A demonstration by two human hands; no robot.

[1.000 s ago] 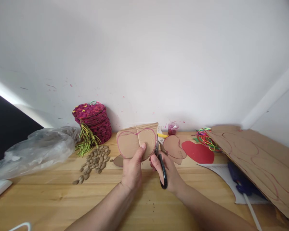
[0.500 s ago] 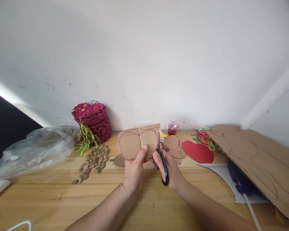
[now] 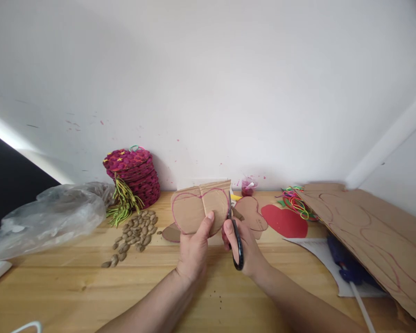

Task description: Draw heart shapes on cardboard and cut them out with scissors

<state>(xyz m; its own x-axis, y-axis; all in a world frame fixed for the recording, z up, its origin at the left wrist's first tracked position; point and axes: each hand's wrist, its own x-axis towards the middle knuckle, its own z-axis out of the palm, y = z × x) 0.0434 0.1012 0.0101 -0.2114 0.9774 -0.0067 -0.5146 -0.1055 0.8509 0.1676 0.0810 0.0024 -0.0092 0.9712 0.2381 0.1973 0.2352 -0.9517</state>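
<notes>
A piece of cardboard (image 3: 189, 210) with a rounded heart-like outline in pink-red marker is held up above the table. My left hand (image 3: 194, 247) grips its lower edge, thumb across the front. My right hand (image 3: 247, 245) is closed around black-handled scissors (image 3: 240, 252). Their blades stand upright at the cardboard's right edge, along the marker line. Behind, a cut cardboard heart (image 3: 251, 213) and a red heart-shaped piece (image 3: 286, 221) lie on the table. Another cardboard piece (image 3: 171, 233) is partly hidden behind the held one.
Left lie a pile of brown shells or nuts (image 3: 140, 229), a magenta woven basket (image 3: 135, 175) with a green tassel, and a clear plastic bag (image 3: 52, 217). Right are colourful cords (image 3: 296, 201), a large marked cardboard sheet (image 3: 374, 231), and a blue glue gun (image 3: 350, 273). A small jar (image 3: 248, 187) stands by the wall.
Hardly anything differs. The view has shifted slightly, and both hands keep their hold on the cardboard and scissors at the right edge.
</notes>
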